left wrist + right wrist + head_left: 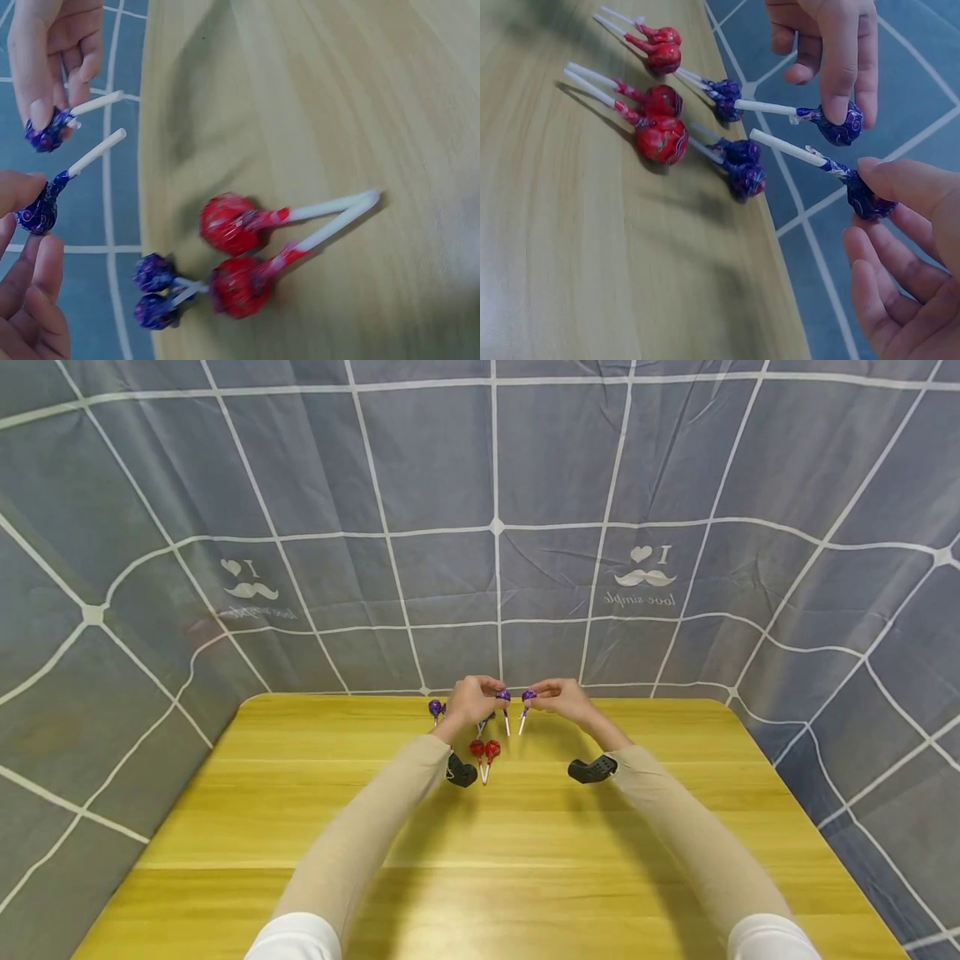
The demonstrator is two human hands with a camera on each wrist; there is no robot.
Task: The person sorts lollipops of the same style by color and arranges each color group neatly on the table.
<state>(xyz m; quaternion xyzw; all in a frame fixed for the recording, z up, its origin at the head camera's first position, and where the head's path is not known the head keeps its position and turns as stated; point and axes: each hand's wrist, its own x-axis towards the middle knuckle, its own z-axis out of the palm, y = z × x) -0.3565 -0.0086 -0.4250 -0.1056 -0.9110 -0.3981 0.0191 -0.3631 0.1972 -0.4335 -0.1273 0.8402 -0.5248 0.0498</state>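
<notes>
My left hand (474, 698) pinches a purple-wrapped lollipop (37, 214) by its candy head, thumb on one side and fingertips on the other. Opposite it, my right hand (567, 699) pinches a second purple lollipop (866, 199) the same way. Both lollipops are held up side by side near the table's far edge, a small gap between them, their white sticks pointing back over the table. Below the hands lie two red lollipops (240, 286) with stick ends meeting in a V. Two purple lollipops (744, 166) lie just beyond their heads, sticks crossed.
Another red pair (662, 49) and purple pair (726, 100) lie farther left, largely hidden by my left arm in the head view. The wooden table (525, 860) ends at a grey curtain (442, 577) with white lines. Black wrist mounts (592, 769) hang under my forearms.
</notes>
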